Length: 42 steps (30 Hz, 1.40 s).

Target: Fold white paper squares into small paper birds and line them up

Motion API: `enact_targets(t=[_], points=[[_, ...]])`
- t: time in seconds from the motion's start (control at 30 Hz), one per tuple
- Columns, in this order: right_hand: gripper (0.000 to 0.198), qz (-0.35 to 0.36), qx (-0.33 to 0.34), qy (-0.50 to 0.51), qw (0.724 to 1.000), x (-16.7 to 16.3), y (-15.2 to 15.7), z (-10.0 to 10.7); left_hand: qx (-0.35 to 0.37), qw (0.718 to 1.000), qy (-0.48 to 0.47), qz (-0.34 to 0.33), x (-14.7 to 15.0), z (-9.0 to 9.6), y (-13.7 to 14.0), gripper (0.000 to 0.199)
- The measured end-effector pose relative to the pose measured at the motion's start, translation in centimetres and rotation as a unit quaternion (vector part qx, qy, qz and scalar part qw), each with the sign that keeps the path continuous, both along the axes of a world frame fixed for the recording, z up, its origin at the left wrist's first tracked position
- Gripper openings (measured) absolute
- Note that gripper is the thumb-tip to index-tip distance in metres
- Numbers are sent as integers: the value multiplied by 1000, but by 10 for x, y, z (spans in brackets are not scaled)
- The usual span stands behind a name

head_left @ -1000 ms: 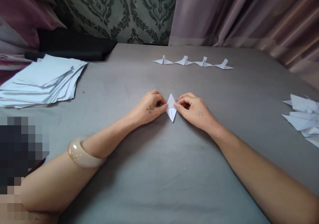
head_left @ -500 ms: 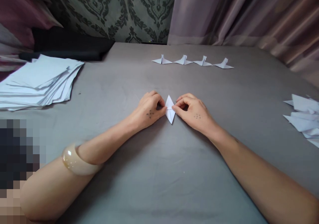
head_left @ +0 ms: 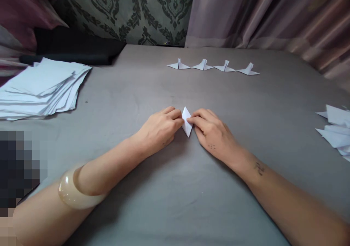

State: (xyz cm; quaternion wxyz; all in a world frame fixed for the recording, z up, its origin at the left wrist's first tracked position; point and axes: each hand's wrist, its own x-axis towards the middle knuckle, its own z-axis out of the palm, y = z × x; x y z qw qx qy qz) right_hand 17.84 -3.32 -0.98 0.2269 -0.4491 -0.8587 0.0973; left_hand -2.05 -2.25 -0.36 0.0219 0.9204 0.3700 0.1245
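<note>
A small white folded paper diamond (head_left: 187, 129) is between my two hands at the middle of the table. My left hand (head_left: 165, 125) has its fingers curled closed on the diamond's left corner. From the other side, my right hand (head_left: 212, 129) grips the right corner, its index finger reaching onto the paper's upper face. Both thumbs are mostly hidden under the fingers. The diamond's top and bottom points stick out past my fingers.
Several folded paper figures (head_left: 203, 65) stand in a row towards the back. A stack of white sheets (head_left: 41, 83) lies at left, before a black cloth (head_left: 76, 47). More folded paper pieces (head_left: 336, 129) sit at the right edge of the grey tabletop (head_left: 175, 202).
Both hands have rolled over so the fingers, rather than the thumbs, lie on top of the diamond. The horizontal fold line across its middle no longer shows. The diamond stays nearly in place.
</note>
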Motion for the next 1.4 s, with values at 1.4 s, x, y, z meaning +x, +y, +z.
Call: enact_targets(t=[1.4], points=[[30, -65, -252, 443, 858, -20, -4, 8, -439, 613, -642, 140, 18, 6, 5, 30]])
